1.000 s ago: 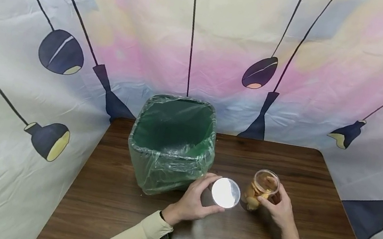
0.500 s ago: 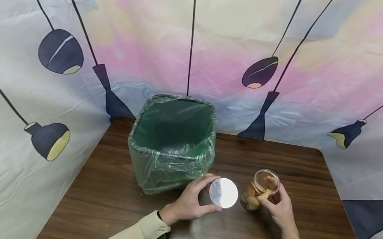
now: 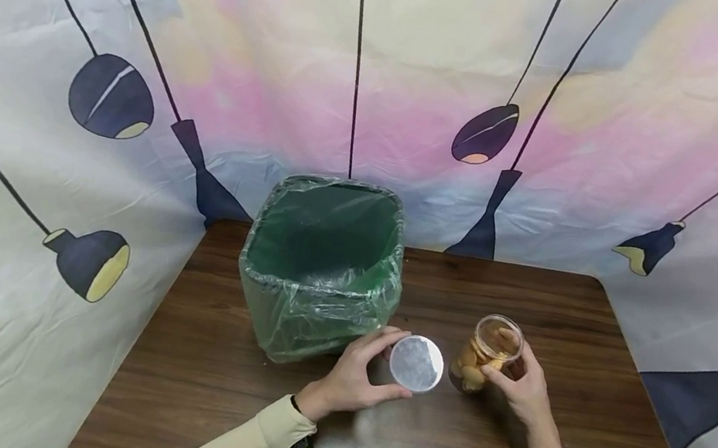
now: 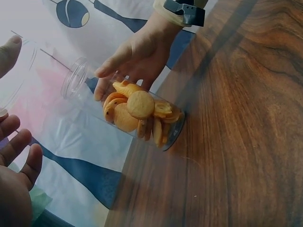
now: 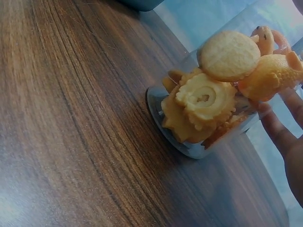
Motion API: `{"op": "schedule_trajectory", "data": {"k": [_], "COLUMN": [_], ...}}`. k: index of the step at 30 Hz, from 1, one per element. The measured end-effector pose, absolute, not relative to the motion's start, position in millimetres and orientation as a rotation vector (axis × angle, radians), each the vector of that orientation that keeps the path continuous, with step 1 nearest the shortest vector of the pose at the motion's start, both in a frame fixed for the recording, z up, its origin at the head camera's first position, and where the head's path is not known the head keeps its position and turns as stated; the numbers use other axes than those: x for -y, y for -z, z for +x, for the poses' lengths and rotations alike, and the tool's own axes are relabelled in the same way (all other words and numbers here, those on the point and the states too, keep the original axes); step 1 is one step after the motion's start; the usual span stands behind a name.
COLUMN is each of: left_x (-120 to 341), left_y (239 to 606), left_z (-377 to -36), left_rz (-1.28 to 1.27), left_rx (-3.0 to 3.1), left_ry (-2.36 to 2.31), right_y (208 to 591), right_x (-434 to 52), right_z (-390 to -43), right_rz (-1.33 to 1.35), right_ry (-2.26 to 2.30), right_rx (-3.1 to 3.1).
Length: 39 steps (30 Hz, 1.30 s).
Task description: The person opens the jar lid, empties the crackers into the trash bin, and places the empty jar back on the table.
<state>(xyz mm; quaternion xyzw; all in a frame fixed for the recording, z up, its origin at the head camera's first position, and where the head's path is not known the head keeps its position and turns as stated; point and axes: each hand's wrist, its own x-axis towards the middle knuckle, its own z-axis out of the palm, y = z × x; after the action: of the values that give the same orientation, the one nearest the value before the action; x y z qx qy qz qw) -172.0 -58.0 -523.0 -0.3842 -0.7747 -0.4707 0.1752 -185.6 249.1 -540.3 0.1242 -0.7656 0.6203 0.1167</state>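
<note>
A clear round lid point(image 3: 417, 364) is pinched between the thumb and fingers of my left hand point(image 3: 352, 376), its top catching the light. My right hand point(image 3: 525, 387) grips a clear jar point(image 3: 500, 338) with no lid on its mouth. Cookies point(image 4: 141, 105) of several shapes fill its lower part in the left wrist view. The jar's base point(image 5: 177, 142) appears to rest on the table in the right wrist view. Lid and jar are a short gap apart, the lid to the left. Part of the right fingers is hidden behind the jar.
A green bin point(image 3: 320, 288) lined with a clear plastic bag stands on the brown wooden table point(image 3: 207, 380), just behind my left hand. A printed cloth point(image 3: 396, 81) with lamp drawings hangs beyond the table and down both sides.
My left hand has shifted slightly left with the lid and tilted it, so the bright reflection on it has shrunk. The right hand and jar stay nearly still.
</note>
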Motion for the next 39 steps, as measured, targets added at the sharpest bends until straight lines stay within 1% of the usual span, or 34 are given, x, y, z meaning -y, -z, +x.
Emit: {"op": "schedule_trajectory", "data": {"k": [14, 24, 33, 39], "left_x": [65, 74, 84, 92], "left_y": [530, 542, 547, 554], "left_z": [-168, -164, -163, -157], "left_rz": [-1.078, -1.073, -1.046, -1.036], "left_rx": [2.216, 2.208, 2.226, 2.228], "left_ry": [1.329, 1.357, 1.385, 1.427], "right_y": [568, 544, 546, 545], "right_x": [-257, -248, -248, -246], "right_z": [-197, -187, -190, -189], "right_rz": [0.348, 0.345, 0.377, 0.342], "right_ry": [-1.826, -1.827, -1.827, -1.821], "right_rx": [2.22, 2.242, 2.226, 2.251]}}
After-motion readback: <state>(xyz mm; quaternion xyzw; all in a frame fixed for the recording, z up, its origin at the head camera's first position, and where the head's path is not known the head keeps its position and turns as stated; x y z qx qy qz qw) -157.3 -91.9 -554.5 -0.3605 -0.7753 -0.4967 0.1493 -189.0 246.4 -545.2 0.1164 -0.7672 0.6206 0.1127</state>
